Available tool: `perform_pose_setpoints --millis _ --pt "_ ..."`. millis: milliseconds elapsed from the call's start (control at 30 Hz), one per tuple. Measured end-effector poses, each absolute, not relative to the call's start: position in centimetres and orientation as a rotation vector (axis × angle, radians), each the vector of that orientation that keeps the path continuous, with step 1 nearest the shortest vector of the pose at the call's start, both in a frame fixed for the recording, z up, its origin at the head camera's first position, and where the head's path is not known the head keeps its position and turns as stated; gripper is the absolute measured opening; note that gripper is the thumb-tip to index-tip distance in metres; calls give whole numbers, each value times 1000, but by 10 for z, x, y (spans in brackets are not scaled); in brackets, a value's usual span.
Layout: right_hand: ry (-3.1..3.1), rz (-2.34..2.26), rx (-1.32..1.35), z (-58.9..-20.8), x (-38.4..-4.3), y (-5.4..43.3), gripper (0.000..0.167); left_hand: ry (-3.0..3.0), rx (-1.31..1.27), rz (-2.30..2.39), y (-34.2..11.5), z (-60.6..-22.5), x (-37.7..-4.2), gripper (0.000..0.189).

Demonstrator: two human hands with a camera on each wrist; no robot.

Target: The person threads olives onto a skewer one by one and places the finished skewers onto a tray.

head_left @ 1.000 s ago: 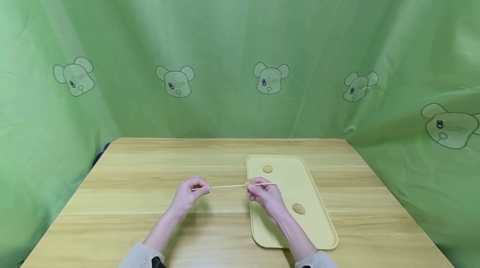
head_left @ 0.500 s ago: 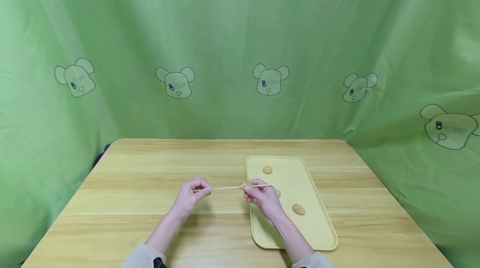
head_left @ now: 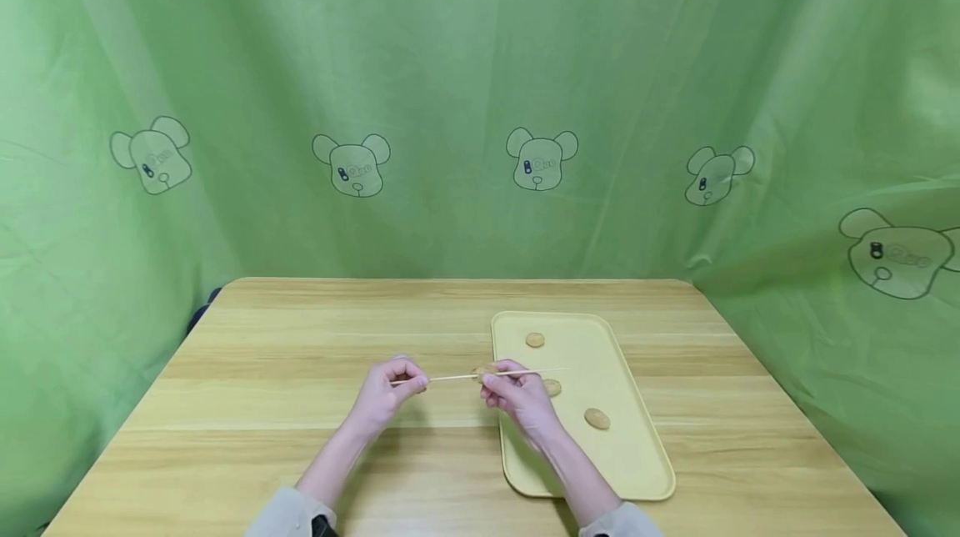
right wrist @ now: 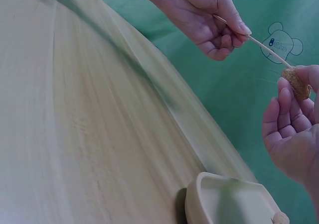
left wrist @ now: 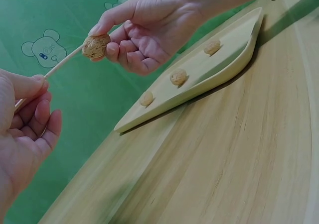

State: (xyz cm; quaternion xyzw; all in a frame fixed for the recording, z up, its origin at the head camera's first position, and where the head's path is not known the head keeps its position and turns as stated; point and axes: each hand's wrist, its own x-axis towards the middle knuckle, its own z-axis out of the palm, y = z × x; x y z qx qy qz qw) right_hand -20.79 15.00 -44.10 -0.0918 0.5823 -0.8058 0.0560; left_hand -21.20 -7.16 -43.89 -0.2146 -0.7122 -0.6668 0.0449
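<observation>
My left hand [head_left: 382, 397] pinches a thin wooden skewer [head_left: 452, 377] near one end, between thumb and fingers. My right hand [head_left: 525, 404] grips a brown, wrinkled, meatball-like ball [left wrist: 95, 47] with thumb and fingertips. In the head view the skewer shows on both sides of this ball, its thin far end reaching out to the right over the tray. Both hands are raised above the table. In the right wrist view, the ball [right wrist: 296, 83] is partly covered by the right thumb and fingers.
A pale yellow tray [head_left: 630, 470] lies on the wooden table [head_left: 247, 404], right of centre. Three similar brown balls rest on it: a far one [head_left: 535, 339], a middle one [head_left: 552, 388] and a near one [head_left: 597, 419]. A green curtain [head_left: 450, 62] hangs behind.
The right hand has moved left with the ball, closer to the left hand, uncovering the middle ball on the tray. The left hand has shifted slightly right.
</observation>
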Motion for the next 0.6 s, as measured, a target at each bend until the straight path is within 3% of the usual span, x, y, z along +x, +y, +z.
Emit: perform_pose_setpoints --millis 600 --pt "1757 -2434 -235 -442 -209 139 9 -2175 -620 -2071 -72 -440 -212 9"
